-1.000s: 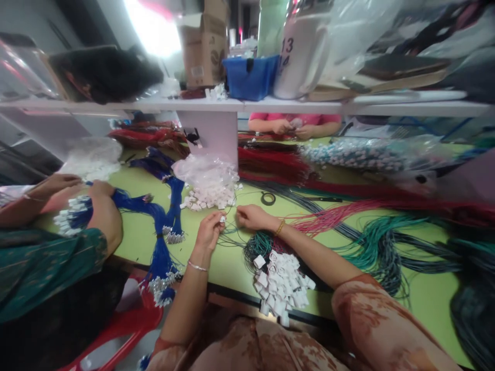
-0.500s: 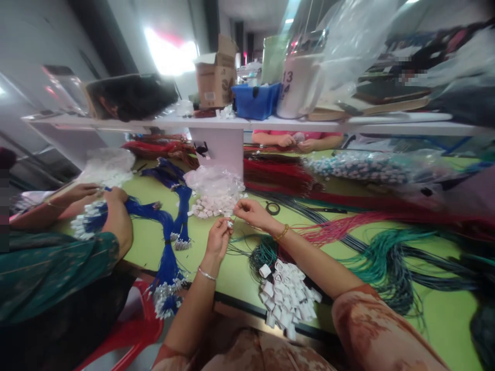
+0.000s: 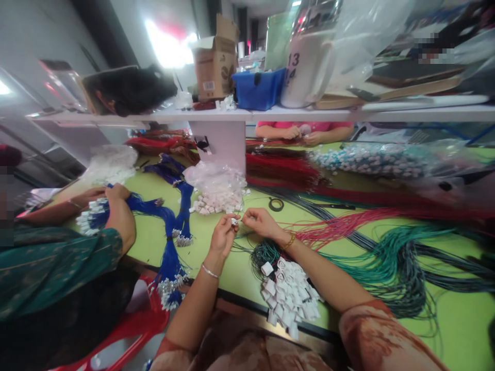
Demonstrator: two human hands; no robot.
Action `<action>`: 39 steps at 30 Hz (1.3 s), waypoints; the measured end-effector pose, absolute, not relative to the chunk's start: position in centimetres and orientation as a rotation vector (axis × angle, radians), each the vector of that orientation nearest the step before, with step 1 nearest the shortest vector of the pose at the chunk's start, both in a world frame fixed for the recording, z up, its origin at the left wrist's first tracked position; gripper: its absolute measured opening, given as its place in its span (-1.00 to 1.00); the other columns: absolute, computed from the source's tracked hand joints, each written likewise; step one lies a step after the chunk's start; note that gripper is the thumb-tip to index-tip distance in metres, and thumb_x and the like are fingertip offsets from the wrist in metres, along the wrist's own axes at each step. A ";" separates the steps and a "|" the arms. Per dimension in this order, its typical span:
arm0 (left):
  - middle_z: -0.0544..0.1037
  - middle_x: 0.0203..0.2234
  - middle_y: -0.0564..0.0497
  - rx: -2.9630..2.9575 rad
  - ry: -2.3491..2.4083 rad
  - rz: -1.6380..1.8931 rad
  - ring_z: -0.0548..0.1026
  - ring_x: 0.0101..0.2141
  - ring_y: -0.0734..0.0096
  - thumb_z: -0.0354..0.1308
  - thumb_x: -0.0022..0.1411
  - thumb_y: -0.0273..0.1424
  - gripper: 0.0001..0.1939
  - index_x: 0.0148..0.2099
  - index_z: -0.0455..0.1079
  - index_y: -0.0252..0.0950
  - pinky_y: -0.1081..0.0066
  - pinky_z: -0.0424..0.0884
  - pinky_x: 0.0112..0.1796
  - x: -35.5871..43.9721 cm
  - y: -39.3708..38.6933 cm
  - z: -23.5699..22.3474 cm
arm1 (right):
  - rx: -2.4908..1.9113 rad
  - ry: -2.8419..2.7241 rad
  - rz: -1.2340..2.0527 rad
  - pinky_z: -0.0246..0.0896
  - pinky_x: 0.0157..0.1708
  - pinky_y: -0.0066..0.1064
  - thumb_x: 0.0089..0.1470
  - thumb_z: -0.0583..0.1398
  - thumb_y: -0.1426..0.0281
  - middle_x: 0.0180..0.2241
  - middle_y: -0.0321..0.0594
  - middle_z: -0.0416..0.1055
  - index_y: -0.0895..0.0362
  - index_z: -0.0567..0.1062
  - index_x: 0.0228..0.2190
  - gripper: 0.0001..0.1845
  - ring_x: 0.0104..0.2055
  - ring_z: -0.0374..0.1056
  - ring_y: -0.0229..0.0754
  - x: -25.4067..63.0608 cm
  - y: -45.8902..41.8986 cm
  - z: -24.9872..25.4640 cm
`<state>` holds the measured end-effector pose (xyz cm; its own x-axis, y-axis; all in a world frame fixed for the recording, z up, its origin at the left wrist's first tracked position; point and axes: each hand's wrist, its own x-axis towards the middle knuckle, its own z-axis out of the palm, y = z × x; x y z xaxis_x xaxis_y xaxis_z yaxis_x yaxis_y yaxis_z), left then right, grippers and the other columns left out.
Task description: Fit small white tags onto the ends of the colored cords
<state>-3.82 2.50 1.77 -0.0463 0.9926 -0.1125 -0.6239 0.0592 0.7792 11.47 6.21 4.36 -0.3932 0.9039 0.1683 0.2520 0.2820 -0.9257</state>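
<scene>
My left hand [image 3: 223, 233] is closed on a small white plastic connector housing [image 3: 234, 221], held over the green table. Close to its right, my right hand [image 3: 260, 221] pinches a thin dark wire that runs toward the housing; whether its tip is inside cannot be seen. Below my right forearm lies a heap of white connector housings [image 3: 290, 296] with wires attached, at the table's front edge. A coil of dark green and black wires [image 3: 265, 253] sits just behind that heap. Beyond my hands, loose white housings [image 3: 211, 202] spill from a clear plastic bag [image 3: 212, 175].
A roll of black tape [image 3: 276, 204] and a dark-handled tool [image 3: 334, 206] lie behind my right hand. Red, green and black wire bundles [image 3: 406, 252] spread rightward. At left, a co-worker's hand [image 3: 118, 193] handles blue wires [image 3: 170, 257]. A shelf [image 3: 216, 116] crosses above the table.
My right hand rose and moved away from the left, then came back down near the housing. My left hand keeps its hold. The whole view shifted slightly.
</scene>
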 end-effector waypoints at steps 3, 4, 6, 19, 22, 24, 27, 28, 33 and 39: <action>0.53 -0.31 -0.04 0.619 0.787 1.437 0.37 -0.44 0.59 0.33 -0.01 -0.39 -0.78 -0.29 0.43 -0.34 0.52 0.30 -0.37 -3.7 2.5 1.8 | -1.057 -1.821 1.118 -0.01 -0.51 -0.52 -0.06 0.12 0.28 -0.60 -0.37 0.26 0.18 0.37 -0.57 -0.77 -0.55 0.07 -0.37 11.6 6.3 3.9; 0.53 -0.31 -0.04 0.627 0.785 1.435 0.38 -0.44 0.59 0.34 -0.02 -0.39 -0.77 -0.30 0.44 -0.34 0.52 0.30 -0.36 -3.7 2.5 1.8 | -1.072 -1.823 1.102 -0.01 -0.52 -0.52 -0.05 0.11 0.28 -0.60 -0.37 0.26 0.18 0.37 -0.57 -0.77 -0.55 0.07 -0.37 11.7 6.3 3.7; 0.53 -0.31 -0.04 0.646 0.793 1.434 0.38 -0.44 0.59 0.36 -0.05 -0.37 -0.76 -0.31 0.45 -0.35 0.53 0.30 -0.36 -3.5 2.4 1.6 | -1.101 -1.841 1.068 -0.01 -0.52 -0.53 -0.04 0.11 0.28 -0.60 -0.37 0.26 0.18 0.37 -0.57 -0.78 -0.55 0.07 -0.37 11.7 6.4 3.3; 0.54 -0.45 -0.02 0.657 0.955 1.478 0.38 -0.48 0.57 0.39 -0.11 -0.31 -0.66 -0.27 0.51 -0.38 0.51 0.27 -0.40 -2.8 2.9 0.3 | -1.033 -2.093 0.796 -0.16 -0.54 -0.51 0.06 0.09 0.35 -0.66 -0.38 0.21 0.18 0.36 -0.56 -0.78 -0.60 0.01 -0.38 11.5 5.4 3.1; 0.52 -0.49 0.00 0.700 0.989 1.457 0.37 -0.51 0.57 0.38 -0.10 -0.28 -0.66 -0.27 0.52 -0.38 0.50 0.26 -0.42 -2.6 2.8 0.1 | -1.074 -2.123 0.752 -0.18 -0.54 -0.50 0.04 0.09 0.37 -0.66 -0.38 0.20 0.18 0.35 -0.57 -0.79 -0.61 0.00 -0.38 11.5 5.5 3.0; 0.53 -0.48 -0.01 0.720 0.991 1.446 0.36 -0.51 0.58 0.38 -0.10 -0.28 -0.66 -0.27 0.52 -0.38 0.51 0.25 -0.43 -2.5 2.6 0.3 | -1.048 -2.130 0.806 -0.14 -0.53 -0.51 0.05 0.08 0.36 -0.64 -0.36 0.24 0.18 0.37 -0.55 -0.79 -0.58 0.04 -0.37 12.1 6.2 3.1; 0.57 -0.42 -0.07 0.752 0.986 1.377 0.36 -0.52 0.59 0.37 -0.09 -0.29 -0.68 -0.28 0.53 -0.38 0.50 0.25 -0.43 -2.6 2.3 0.7 | -1.067 -2.069 0.860 -0.03 -0.47 -0.52 0.10 0.03 0.34 -0.53 -0.29 0.37 0.21 0.43 -0.47 -0.75 -0.50 0.15 -0.34 14.1 7.9 3.1; 0.57 -0.41 -0.09 0.763 0.993 1.331 0.35 -0.52 0.59 0.37 -0.09 -0.30 -0.68 -0.28 0.53 -0.39 0.50 0.25 -0.44 -2.6 2.3 0.9 | -1.136 -2.071 0.801 -0.02 -0.45 -0.52 0.10 0.03 0.34 -0.50 -0.27 0.39 0.21 0.44 -0.45 -0.74 -0.48 0.18 -0.32 14.8 8.5 3.1; 0.58 -0.42 -0.11 0.784 1.035 1.159 0.31 -0.56 0.61 0.38 -0.12 -0.32 -0.69 -0.30 0.54 -0.41 0.50 0.22 -0.46 -2.6 2.3 0.9 | -1.463 -2.419 0.600 -0.04 -0.44 -0.48 0.01 0.16 0.33 -0.39 -0.18 0.48 0.18 0.49 -0.43 -0.83 -0.39 0.28 -0.25 16.1 9.5 2.1; 0.58 -0.41 -0.12 0.787 1.046 1.145 0.32 -0.54 0.60 0.37 -0.11 -0.31 -0.68 -0.29 0.54 -0.41 0.51 0.22 -0.46 -2.6 2.4 0.3 | -1.619 -2.541 0.372 -0.04 -0.42 -0.43 0.16 0.04 0.32 -0.28 -0.06 0.49 0.19 0.49 -0.30 -0.73 -0.33 0.34 -0.17 15.4 8.8 1.9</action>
